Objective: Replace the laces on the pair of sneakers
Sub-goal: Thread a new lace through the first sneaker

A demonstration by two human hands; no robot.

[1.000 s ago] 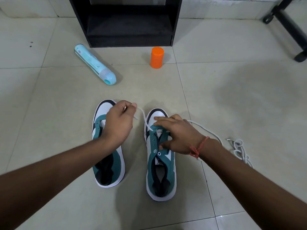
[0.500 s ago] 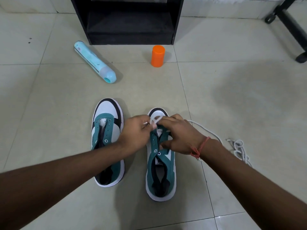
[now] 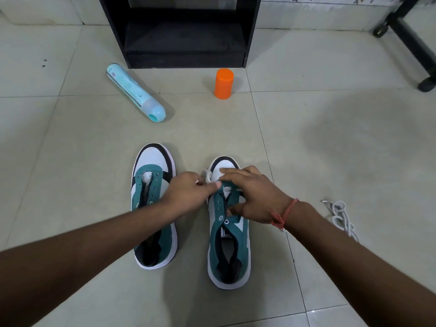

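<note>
Floor (image 3: 330, 161): pale tiles with dark grout lines fill the view.
Black cabinet (image 3: 181, 31): at 12 o'clock, an open-fronted shelf unit standing on the tiles.
Chair base (image 3: 410, 43): black legs with casters at 2 o'clock, well apart from the shoes.
Left sneaker (image 3: 153, 208): teal, white and black, toe toward 12 o'clock, just left of centre; its eyelets are bare and the tongue lies open.
Right sneaker (image 3: 228, 232): same colours, standing beside its mate at centre and a little lower; both hands meet over its front eyelets.
Right hand (image 3: 252, 194): lies palm-down over the right sneaker's eyelet rows, fingers pressed together across the toe end, thumb tucked down on the right side of the eyelets; a red thread (image 3: 283, 213) circles the wrist.
Left hand (image 3: 188, 192): reaches in from 8 o'clock, thumb and forefinger pinching the white lace (image 3: 208, 177) at the left front edge of the right sneaker.
Blue tube (image 3: 135, 92): lies on its side at 11 o'clock, cap end toward the shoes.
Spare lace (image 3: 342, 218): a loose white tangle on the tiles at 3 o'clock.
Orange cap (image 3: 223, 83): stands upright at 12 o'clock, just before the cabinet.
</note>
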